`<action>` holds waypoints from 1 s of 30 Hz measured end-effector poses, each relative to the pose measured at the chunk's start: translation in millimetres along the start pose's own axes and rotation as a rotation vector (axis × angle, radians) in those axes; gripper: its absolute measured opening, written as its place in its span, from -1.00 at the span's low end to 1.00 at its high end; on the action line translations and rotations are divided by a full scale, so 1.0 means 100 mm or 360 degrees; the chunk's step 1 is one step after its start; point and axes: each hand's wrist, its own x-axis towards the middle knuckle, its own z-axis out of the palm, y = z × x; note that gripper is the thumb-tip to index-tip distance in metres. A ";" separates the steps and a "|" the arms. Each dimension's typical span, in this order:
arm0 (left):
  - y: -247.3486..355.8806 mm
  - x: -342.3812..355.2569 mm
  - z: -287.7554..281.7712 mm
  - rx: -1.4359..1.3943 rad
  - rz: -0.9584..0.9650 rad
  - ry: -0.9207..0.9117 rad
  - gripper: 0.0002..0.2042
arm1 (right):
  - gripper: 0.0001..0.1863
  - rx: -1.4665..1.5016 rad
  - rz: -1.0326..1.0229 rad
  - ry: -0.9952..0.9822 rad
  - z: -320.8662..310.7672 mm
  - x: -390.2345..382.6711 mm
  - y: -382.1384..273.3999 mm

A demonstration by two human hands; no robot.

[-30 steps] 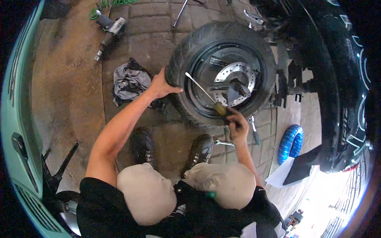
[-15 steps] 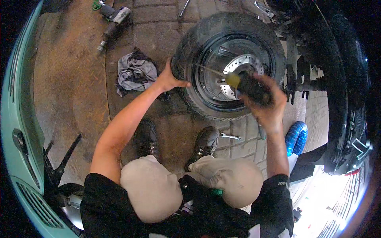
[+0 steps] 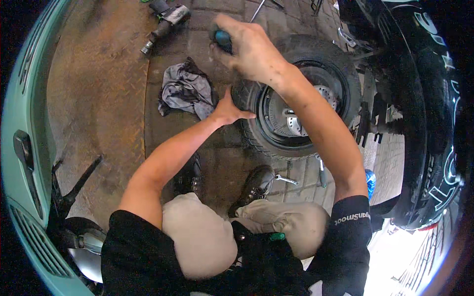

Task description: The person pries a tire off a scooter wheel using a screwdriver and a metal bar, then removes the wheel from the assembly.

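Observation:
A wheel with a black tyre [image 3: 254, 135] lies flat on the paving, its silver perforated brake disc [image 3: 295, 127] facing up. My left hand [image 3: 229, 111] grips the near-left edge of the tyre, thumb over the sidewall and fingers along the tread. Above the wheel's far-left side, my right hand [image 3: 252, 52] is closed round a screwdriver, whose dark handle with a teal end [image 3: 223, 39] shows between the fingers. Its shaft is hidden now. My right forearm covers part of the wheel hub.
A stained grey rag [image 3: 186, 89] lies left of the wheel, with an air impact wrench [image 3: 168, 24] beyond it. A spanner [image 3: 287, 179] and another tool with a dark handle [image 3: 322, 175] lie nearer. Green bodywork [image 3: 22, 113] flanks the left, a black vehicle [image 3: 419, 123] the right.
My right hand has swung up and left from over the hub with the screwdriver, whose shaft no longer shows. My left hand stays on the tyre. The whole view has shifted slightly.

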 end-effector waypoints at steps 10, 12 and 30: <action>-0.31 0.12 -0.02 0.0002 0.0143 -0.0101 0.08 | -0.74 -0.0210 -0.0201 -0.0086 0.77 -0.17 -0.08; -0.28 0.04 -0.02 0.0002 0.0111 -0.0102 0.07 | -0.77 -0.0246 -0.0210 -0.0019 0.78 -0.30 -0.06; -0.15 0.12 -0.11 0.0008 0.0143 -0.0266 0.16 | -0.75 0.0582 0.0857 0.1232 0.16 -2.90 -0.09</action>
